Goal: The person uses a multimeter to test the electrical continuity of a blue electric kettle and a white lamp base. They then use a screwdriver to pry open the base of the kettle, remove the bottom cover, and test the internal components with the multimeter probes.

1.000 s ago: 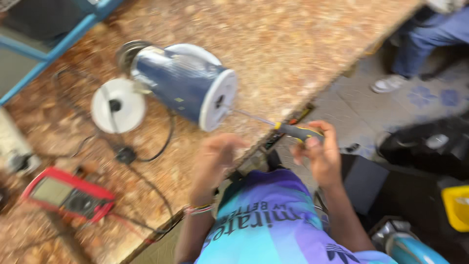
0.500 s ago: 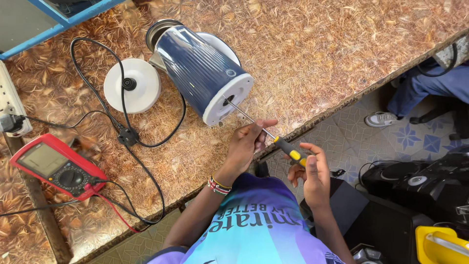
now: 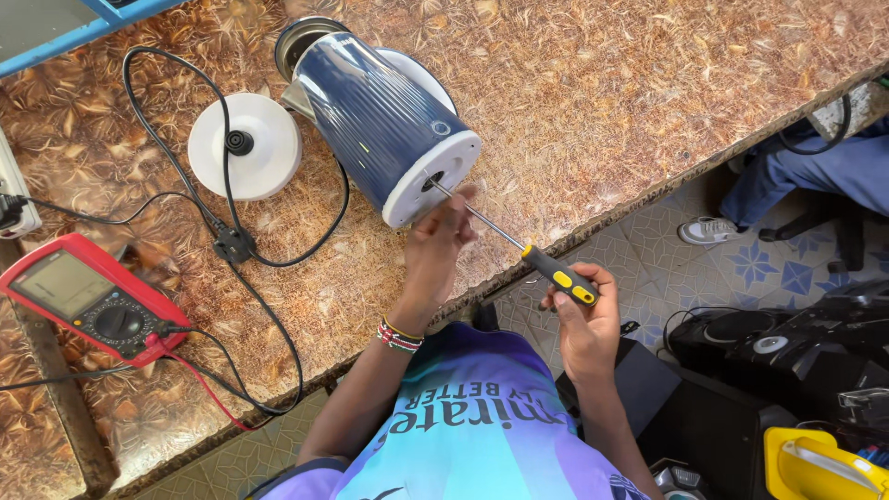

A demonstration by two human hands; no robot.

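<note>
Brown patterned worktop [image 3: 602, 102] carries one blue kettle [image 3: 380, 120] lying on its side. Right hand [image 3: 583, 319] fingers are clamped on one yellow-black screwdriver [image 3: 556, 273], tip at the kettle's white underside. Left hand [image 3: 440, 245] fingers pinch its shaft. Nearby: one white base [image 3: 245, 146], one red multimeter [image 3: 88, 301].

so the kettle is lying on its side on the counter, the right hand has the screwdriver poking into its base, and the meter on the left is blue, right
Not quite: the meter is red, not blue, as the head view shows. The rest holds: the kettle lies on its side on the counter, and the right hand holds the screwdriver with its tip at the kettle's white base, while the left hand steadies the shaft.
</note>
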